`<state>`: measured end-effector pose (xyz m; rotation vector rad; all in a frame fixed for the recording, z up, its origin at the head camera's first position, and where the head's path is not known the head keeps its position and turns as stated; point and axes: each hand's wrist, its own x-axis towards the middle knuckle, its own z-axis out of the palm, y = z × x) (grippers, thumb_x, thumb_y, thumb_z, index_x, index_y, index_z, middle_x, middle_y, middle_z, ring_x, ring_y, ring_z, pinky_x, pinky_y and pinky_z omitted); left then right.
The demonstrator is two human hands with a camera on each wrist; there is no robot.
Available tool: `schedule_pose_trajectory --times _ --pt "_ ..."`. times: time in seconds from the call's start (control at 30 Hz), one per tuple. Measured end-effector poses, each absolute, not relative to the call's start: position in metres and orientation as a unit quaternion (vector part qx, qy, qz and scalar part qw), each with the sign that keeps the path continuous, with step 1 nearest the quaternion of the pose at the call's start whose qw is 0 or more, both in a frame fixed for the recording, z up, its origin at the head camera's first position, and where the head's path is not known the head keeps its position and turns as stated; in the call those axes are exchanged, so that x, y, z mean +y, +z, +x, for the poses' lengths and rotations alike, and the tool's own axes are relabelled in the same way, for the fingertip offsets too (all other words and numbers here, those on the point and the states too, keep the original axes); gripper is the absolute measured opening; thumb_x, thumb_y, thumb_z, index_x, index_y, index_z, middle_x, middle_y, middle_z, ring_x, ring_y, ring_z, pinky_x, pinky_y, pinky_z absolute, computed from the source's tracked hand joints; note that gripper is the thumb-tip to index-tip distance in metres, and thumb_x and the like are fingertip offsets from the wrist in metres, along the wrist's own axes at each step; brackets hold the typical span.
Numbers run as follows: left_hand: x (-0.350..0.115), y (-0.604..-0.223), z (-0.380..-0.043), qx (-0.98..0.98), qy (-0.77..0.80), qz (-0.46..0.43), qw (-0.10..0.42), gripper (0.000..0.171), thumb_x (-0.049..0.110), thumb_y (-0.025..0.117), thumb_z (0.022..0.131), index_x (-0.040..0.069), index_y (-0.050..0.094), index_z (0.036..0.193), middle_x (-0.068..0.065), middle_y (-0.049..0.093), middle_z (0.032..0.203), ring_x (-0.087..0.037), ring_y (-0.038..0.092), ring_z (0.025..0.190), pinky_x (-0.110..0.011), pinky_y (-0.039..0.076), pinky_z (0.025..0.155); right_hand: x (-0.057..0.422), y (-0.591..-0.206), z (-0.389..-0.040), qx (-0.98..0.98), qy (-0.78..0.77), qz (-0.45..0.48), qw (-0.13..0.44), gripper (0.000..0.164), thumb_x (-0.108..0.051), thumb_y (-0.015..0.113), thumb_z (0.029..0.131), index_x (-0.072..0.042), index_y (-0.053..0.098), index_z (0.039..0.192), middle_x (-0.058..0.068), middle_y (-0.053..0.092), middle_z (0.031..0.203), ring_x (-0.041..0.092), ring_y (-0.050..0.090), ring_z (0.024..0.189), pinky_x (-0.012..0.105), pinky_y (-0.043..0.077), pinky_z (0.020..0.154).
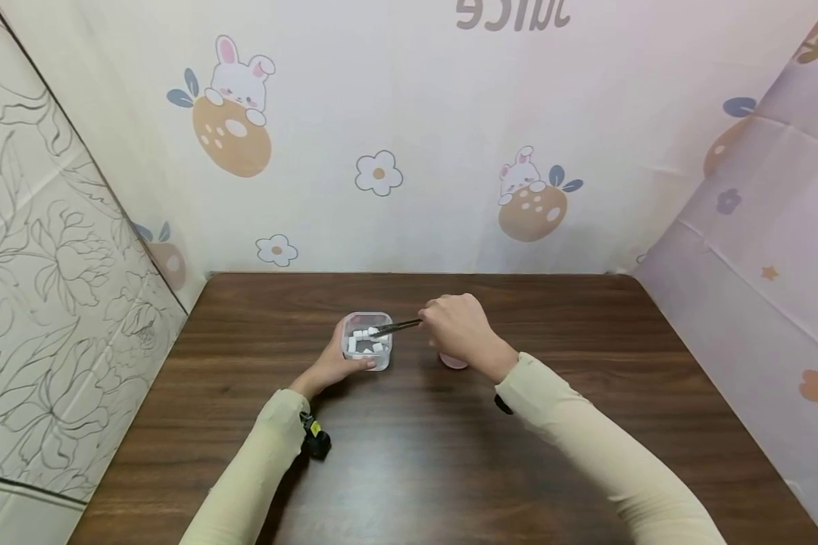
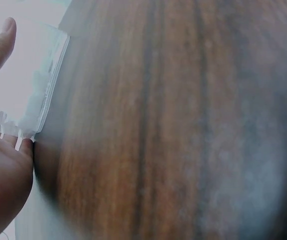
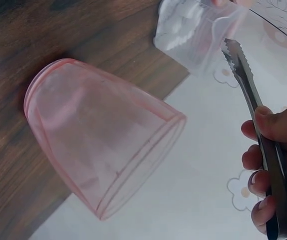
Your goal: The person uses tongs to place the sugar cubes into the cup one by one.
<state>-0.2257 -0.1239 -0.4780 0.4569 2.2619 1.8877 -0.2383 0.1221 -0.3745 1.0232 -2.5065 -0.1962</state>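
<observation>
Metal tongs [image 3: 270, 155] are being gripped in my right hand [image 1: 458, 327], tips lying over white cubes [image 1: 351, 344] in the clear container [image 1: 384, 362] my left hand [image 1: 330, 363] is clasping, pink cup [image 3: 93, 135] standing nearby.

Can read the word "Juice" [image 1: 513, 14] in grey letters on the patterned far backdrop [image 1: 436, 113], high up, somewhat right of the middle. Stands mirror-reversed, J at the right end and e at the left, against the head view's top edge.
</observation>
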Motion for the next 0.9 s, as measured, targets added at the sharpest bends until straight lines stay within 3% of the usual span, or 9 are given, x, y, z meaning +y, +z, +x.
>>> schedule_pose_trajectory --times 0.47,0.67,0.9 --pt "-0.125 -0.481 -0.228 0.744 0.646 0.148 0.089 0.097 -0.006 0.075 0.075 -0.003 0.01 0.147 -0.029 0.021 0.149 -0.044 0.028 0.131 -0.051 0.02 0.109 0.148 -0.368 -0.222 -0.895 -0.038 0.364 0.253 0.011 -0.015 0.075 0.077 -0.018 0.07 0.068 -0.006 0.055 0.056 0.015 0.048 0.044 0.029 0.032 0.034" --pt "-0.126 -0.482 -0.23 0.744 0.644 0.152 0.091 0.097 -0.005 0.075 0.075 -0.002 0.01 0.148 -0.028 0.023 0.148 -0.043 0.029 0.13 -0.05 0.021 0.108 0.166 -0.364 -0.217 -0.914 -0.03 0.332 0.231 0.005 -0.019 0.078 0.076 -0.022 0.075 0.079 -0.007 0.058 0.059 0.014 0.046 0.045 0.028 0.03 0.035" --pt "-0.127 -0.481 -0.232 0.748 0.641 0.143 0.097 0.098 -0.004 0.075 0.075 0.0 0.01 0.148 -0.028 0.027 0.145 -0.041 0.032 0.127 -0.05 0.022 0.107 0.192 -0.36 -0.214 -0.922 -0.022 0.308 0.235 0.005 -0.011 0.072 0.077 -0.015 0.074 0.079 -0.004 0.054 0.058 0.018 0.048 0.045 0.031 0.03 0.035"
